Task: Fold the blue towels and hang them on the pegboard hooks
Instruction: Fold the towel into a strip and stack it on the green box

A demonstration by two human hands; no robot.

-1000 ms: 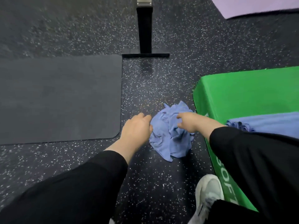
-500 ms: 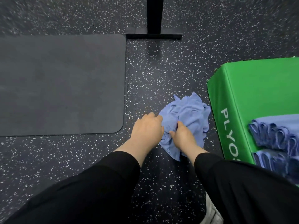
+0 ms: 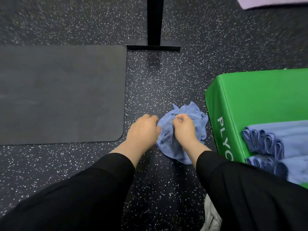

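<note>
A crumpled blue towel (image 3: 196,117) lies in a heap on the speckled dark floor beside a green box. My right hand (image 3: 185,130) rests on top of the heap with its fingers pinched on a fold of the cloth. My left hand (image 3: 143,130) is at the towel's left edge, fingers curled against the fabric; whether it grips the cloth is hidden. Folded blue towels (image 3: 283,139) lie stacked on the green box. No pegboard or hooks are in view.
The green plyo box (image 3: 258,97) stands at the right. A dark grey mat (image 3: 58,94) covers the floor at the left. A black post on a flat base (image 3: 154,45) stands ahead. A lilac mat corner (image 3: 270,2) shows top right. My white shoe (image 3: 211,217) is below.
My right hand has moved from the towel's right side onto its top and pinched the cloth. My left hand has stayed at the left edge. The view has shifted slightly.
</note>
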